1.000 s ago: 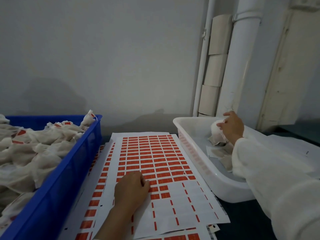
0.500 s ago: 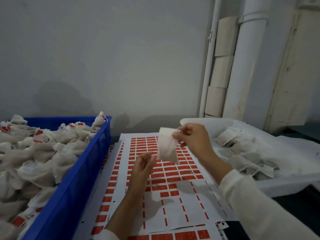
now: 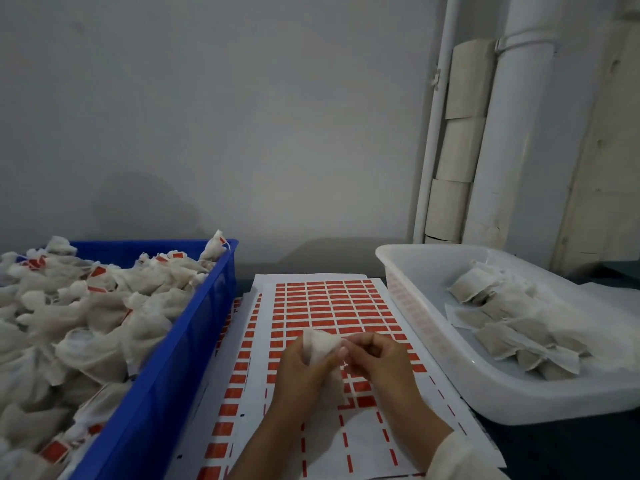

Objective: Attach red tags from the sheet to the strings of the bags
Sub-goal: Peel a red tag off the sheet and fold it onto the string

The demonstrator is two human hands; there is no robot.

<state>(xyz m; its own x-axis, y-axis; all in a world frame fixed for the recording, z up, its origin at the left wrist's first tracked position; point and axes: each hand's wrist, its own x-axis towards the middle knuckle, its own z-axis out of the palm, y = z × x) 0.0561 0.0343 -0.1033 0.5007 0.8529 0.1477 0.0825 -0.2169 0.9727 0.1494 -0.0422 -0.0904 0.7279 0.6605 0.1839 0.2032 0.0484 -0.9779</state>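
A white sheet of red tags (image 3: 332,306) lies flat between two bins, its near rows partly peeled. Over its middle my left hand (image 3: 301,368) holds a small white mesh bag (image 3: 320,346). My right hand (image 3: 375,358) meets it from the right, fingertips pinching at the bag's edge where a thin string shows faintly. The bag hides part of the tags beneath.
A blue crate (image 3: 180,358) on the left is heaped with tagged white bags (image 3: 86,317). A white tub (image 3: 415,306) on the right holds several untagged bags (image 3: 502,323). More tag sheets lie under the top one. White pipes run up the wall behind.
My right hand carried a bag from the white tub to over the sheet. My left hand lifted off the sheet and took hold of the bag; both hands lowered together.
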